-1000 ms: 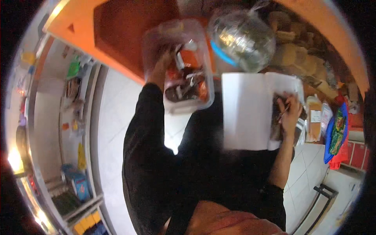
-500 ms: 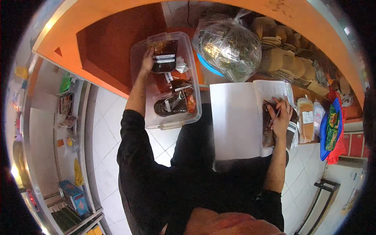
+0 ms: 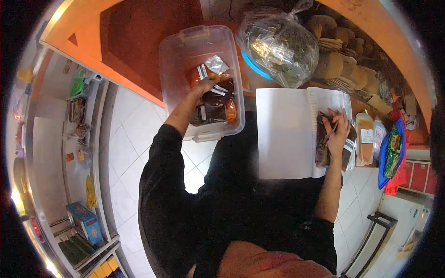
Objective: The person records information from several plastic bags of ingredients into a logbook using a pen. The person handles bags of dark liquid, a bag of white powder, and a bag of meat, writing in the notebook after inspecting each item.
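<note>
My left hand (image 3: 207,85) is inside a clear plastic tub (image 3: 169,92), its fingers closed on the top edge of a dark, labelled pouch (image 3: 221,96). Under and around that pouch lie other packets, among them an orange one (image 3: 231,112) and another dark one (image 3: 200,116). On the right, my right hand (image 3: 340,131) is closed round a slim pen (image 3: 330,132) and rests on a dark brown pouch (image 3: 322,150). That pouch, with a striped label at its right side, lies across the right page of an open notebook (image 3: 282,134).
Behind the notebook stands a big knotted clear bag (image 3: 278,48) of green contents beside a blue rim (image 3: 255,65). Stacks of brown paper pieces (image 3: 340,67) fill the far right. A tan pouch (image 3: 365,139) and a blue bag (image 3: 391,153) lie right of the notebook. Shelves (image 3: 51,139) line the left.
My left hand has moved toward me and right, bringing the dark pouch from the tub's far end down onto the other packets. My right hand stays over the notebook. The view has shifted slightly.
</note>
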A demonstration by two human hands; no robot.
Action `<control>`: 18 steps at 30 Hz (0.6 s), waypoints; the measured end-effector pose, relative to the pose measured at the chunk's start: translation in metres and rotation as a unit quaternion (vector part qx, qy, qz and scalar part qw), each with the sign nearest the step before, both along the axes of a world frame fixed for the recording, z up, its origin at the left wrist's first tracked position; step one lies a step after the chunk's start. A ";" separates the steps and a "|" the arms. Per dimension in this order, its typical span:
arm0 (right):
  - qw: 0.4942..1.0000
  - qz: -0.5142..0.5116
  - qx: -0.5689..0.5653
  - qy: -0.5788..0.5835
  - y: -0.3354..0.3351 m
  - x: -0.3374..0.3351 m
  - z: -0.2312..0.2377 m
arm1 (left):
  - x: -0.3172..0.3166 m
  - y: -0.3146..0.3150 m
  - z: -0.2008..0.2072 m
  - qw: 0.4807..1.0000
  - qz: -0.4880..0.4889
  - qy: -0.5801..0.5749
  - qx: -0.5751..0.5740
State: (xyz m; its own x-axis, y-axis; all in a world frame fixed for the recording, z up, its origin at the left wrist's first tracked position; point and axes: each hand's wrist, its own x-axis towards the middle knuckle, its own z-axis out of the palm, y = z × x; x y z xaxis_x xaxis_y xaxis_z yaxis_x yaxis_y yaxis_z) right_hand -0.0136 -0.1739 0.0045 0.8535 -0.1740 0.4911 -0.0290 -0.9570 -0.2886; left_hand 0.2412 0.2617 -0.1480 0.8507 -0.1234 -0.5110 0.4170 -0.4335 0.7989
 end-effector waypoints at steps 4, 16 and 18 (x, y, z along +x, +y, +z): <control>0.999 0.026 -0.018 -0.018 0.022 0.015 0.010 | 0.024 0.045 -0.064 0.990 0.070 -0.119 0.034; 1.000 0.024 0.003 -0.020 0.001 0.008 -0.006 | 0.050 0.048 0.096 0.966 0.034 -0.174 -0.187; 0.999 0.030 0.009 -0.027 -0.003 0.007 -0.009 | 0.046 0.056 0.092 0.955 0.067 -0.068 -0.281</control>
